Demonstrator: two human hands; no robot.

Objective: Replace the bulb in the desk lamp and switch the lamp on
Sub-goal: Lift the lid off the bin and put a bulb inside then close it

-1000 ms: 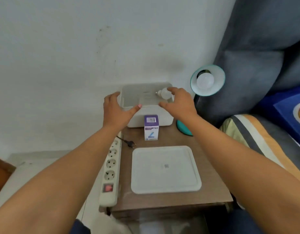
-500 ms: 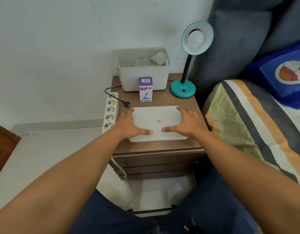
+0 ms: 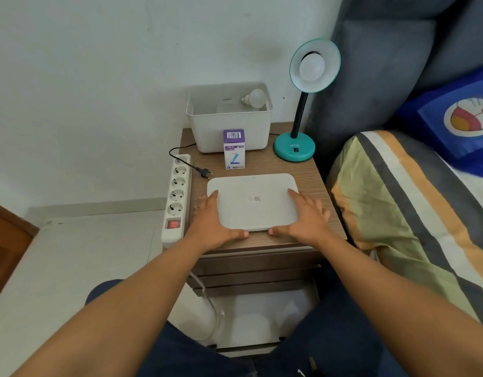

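A teal desk lamp (image 3: pixel 294 149) stands at the back right of the wooden nightstand (image 3: pixel 313 183), a white bulb (image 3: pixel 311 67) in its shade, unlit. A second bulb (image 3: pixel 255 98) lies in the open white bin (image 3: pixel 229 131). The purple-and-white bulb box (image 3: pixel 234 149) stands in front of the bin. The lamp's plug (image 3: pixel 205 171) lies loose beside the power strip (image 3: pixel 176 197). The white bin lid (image 3: pixel 252 201) lies flat on the nightstand. My left hand (image 3: pixel 213 221) grips its left front corner and my right hand (image 3: pixel 302 216) its right front corner.
A grey headboard and a bed with a striped blanket (image 3: pixel 414 208) and blue cartoon pillow (image 3: pixel 458 115) fill the right. The power strip hangs at the nightstand's left edge, its red switch (image 3: pixel 173 223) lit. The wall is behind; white floor lies to the left.
My right hand left the bulb in the bin; both hands drew back from the bin to the lid and now clasp its front corners. The view pulled back and down.
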